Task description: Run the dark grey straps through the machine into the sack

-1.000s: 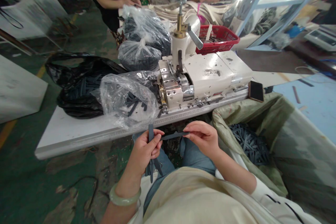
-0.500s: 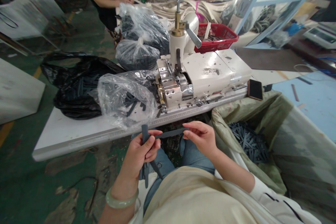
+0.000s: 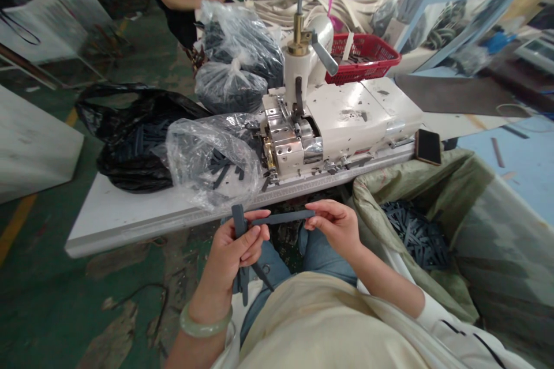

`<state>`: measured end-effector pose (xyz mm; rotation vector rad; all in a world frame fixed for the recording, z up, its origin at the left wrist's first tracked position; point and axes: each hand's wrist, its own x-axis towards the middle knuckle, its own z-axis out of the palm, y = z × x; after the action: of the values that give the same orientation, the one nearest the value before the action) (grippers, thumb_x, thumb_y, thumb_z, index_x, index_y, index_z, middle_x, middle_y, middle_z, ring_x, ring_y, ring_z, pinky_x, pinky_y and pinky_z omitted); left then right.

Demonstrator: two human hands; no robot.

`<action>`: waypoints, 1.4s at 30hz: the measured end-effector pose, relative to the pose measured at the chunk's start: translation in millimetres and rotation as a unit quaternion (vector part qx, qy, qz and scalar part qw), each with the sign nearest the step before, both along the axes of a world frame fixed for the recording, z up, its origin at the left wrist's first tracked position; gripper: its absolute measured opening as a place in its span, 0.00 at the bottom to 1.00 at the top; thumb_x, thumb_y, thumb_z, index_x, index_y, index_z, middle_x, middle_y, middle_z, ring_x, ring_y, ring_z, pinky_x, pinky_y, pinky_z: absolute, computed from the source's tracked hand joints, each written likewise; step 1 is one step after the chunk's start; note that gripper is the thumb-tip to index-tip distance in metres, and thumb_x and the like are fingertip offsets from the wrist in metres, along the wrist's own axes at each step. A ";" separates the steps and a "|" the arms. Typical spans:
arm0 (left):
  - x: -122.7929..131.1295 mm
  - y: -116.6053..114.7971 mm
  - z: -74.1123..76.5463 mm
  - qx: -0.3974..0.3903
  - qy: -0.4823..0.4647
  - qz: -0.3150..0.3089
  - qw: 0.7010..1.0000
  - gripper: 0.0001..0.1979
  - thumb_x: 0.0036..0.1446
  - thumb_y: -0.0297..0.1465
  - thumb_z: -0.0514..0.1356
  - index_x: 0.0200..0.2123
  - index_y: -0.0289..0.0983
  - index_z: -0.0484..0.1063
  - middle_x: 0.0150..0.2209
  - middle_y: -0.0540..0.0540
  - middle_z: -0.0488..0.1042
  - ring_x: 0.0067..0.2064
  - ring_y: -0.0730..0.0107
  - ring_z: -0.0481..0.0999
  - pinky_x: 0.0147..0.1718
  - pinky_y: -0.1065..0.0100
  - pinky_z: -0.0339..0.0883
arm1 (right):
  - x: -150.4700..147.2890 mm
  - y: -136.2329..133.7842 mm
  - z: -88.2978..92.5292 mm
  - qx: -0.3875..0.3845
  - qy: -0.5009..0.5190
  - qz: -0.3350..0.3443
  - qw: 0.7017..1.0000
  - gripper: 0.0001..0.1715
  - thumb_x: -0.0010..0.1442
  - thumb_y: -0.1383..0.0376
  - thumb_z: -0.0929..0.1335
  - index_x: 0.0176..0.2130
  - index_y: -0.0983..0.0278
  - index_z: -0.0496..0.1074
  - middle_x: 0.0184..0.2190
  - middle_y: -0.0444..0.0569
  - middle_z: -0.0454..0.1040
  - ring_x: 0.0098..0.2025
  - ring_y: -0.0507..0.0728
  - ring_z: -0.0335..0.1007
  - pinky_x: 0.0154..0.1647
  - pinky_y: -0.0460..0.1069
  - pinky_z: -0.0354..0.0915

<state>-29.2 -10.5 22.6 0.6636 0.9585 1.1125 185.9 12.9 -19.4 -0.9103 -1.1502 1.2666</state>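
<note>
My left hand (image 3: 240,248) is closed around several dark grey strips (image 3: 238,221), whose ends stick out above the fist and hang below it. Between my two hands stretches a single dark grey strip (image 3: 285,217), nearly level. Its right end is pinched between the thumb and fingers of my right hand (image 3: 335,227). The strip's left end lies at my left fingers and is partly hidden by them. Both hands are above my lap, in front of the table edge (image 3: 173,225). What the strips are made of I cannot tell.
A cream machine (image 3: 363,115) with metal parts stands on the table. Left of it lie a clear plastic bag (image 3: 194,155) and a black bag (image 3: 130,176) with strips. A phone (image 3: 428,146), a red basket (image 3: 367,69) and a lined bin (image 3: 372,184) of strips are rightward. Two people work behind.
The view has shifted slightly, so the scene sits a little further right. The single strip is more fully in sight between my hands; both grips stay the same.
</note>
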 end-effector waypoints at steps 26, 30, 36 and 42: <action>-1.4 8.0 -13.4 -0.070 0.123 0.053 0.989 0.21 0.46 0.41 0.69 0.40 0.33 0.73 0.22 0.54 0.64 0.17 0.86 0.52 0.15 0.78 0.43 | -18.8 119.2 25.0 -0.184 0.046 0.100 0.977 0.21 0.58 0.51 0.66 0.23 0.62 0.59 0.09 0.33 0.51 0.10 0.44 0.41 0.11 0.42 0.39; -5.7 6.9 -13.8 -0.070 0.128 0.079 0.986 0.21 0.46 0.41 0.69 0.39 0.33 0.73 0.21 0.55 0.63 0.16 0.86 0.51 0.15 0.79 0.42 | -17.3 140.2 31.1 -0.225 0.082 0.090 0.967 0.18 0.57 0.56 0.66 0.23 0.62 0.58 0.08 0.33 0.50 0.10 0.44 0.38 0.10 0.41 0.36; -12.6 8.1 -15.9 -0.078 0.131 0.079 0.985 0.22 0.46 0.42 0.69 0.40 0.32 0.72 0.21 0.55 0.63 0.16 0.86 0.51 0.14 0.78 0.43 | -19.4 144.9 33.4 -0.259 0.094 0.074 0.958 0.16 0.58 0.59 0.64 0.23 0.61 0.57 0.08 0.33 0.49 0.10 0.44 0.37 0.10 0.41 0.35; -12.9 8.7 -13.9 -0.080 0.132 0.078 0.985 0.22 0.45 0.41 0.69 0.40 0.33 0.73 0.22 0.54 0.64 0.17 0.85 0.52 0.14 0.78 0.44 | -16.6 147.7 32.5 -0.267 0.110 0.046 0.956 0.16 0.58 0.58 0.64 0.24 0.61 0.57 0.09 0.33 0.49 0.09 0.44 0.39 0.10 0.41 0.35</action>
<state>-42.0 -1.8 8.6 0.6220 1.3309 1.0882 169.3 160.6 13.1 -1.0774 -0.6861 1.7536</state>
